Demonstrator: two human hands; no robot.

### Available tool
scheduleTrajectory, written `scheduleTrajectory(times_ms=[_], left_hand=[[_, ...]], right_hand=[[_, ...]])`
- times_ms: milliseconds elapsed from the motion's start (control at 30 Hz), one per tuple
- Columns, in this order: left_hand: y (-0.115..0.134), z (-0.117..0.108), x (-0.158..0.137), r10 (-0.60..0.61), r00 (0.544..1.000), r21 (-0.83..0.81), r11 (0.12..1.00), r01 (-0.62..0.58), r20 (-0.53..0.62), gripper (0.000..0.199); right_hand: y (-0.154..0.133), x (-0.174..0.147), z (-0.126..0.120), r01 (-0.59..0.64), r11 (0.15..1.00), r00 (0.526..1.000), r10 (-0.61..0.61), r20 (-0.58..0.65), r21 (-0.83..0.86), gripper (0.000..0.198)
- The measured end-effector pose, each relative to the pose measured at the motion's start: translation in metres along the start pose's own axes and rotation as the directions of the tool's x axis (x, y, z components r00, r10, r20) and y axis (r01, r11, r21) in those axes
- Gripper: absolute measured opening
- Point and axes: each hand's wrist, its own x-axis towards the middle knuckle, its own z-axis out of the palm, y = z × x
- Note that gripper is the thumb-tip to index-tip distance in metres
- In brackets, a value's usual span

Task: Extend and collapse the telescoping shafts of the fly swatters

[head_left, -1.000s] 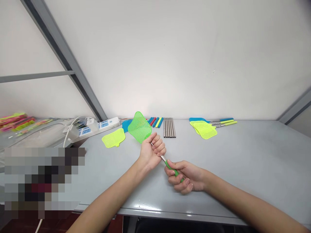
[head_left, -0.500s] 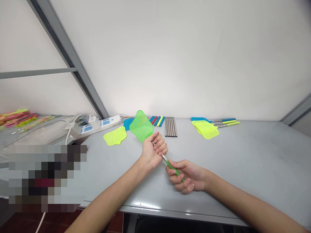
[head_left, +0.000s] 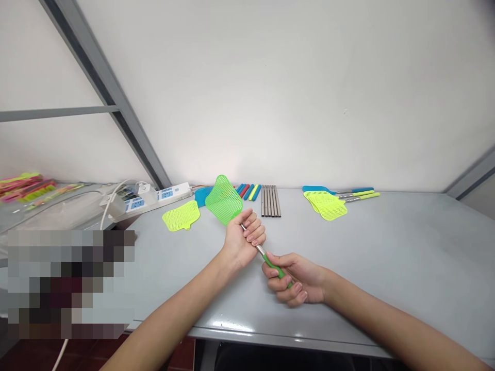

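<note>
A green fly swatter (head_left: 223,200) slants across the middle, held in both hands above the table. My left hand (head_left: 243,238) is wrapped round its metal rod, just below the perforated head. Lower down, my right hand (head_left: 292,281) grips the green handle sleeve (head_left: 274,265). Bare metal shows between the two hands. Beyond them lie several metal rods (head_left: 271,201) in a row, beside several coloured handle sleeves (head_left: 249,191). Left of these are a yellow swatter head (head_left: 181,215) and a blue swatter head (head_left: 201,197), partly covered by the green one.
On the right rest several swatters with handles, blue and yellow (head_left: 328,205). A white power strip (head_left: 160,197) with cables stands at the back left, near plastic bags and coloured items (head_left: 33,188). The wall and a grey metal frame (head_left: 112,98) bound the grey table (head_left: 398,257).
The whole view has shifted very slightly. Both hands keep the same grip on the green fly swatter, with hardly any movement.
</note>
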Motion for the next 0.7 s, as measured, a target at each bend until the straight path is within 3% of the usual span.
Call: scheduleTrajectory(times_ms=[367,700], left_hand=[[-0.0003,-0.0010,0.0007,-0.002,1.000,0.001,1.000,0.002,-0.004,0.034],[-0.0031,0.0041,0.0017,0.035,0.995,0.040,0.999,-0.032,-0.089,0.033]], right_hand=[[-0.0004,-0.0001,-0.0010,0.008,1.000,1.000,-0.008,-0.009,0.010,0.033],[-0.0003,-0.0002,-0.0011,0.027,1.000,0.999,-0.027,-0.026,-0.007,0.033]])
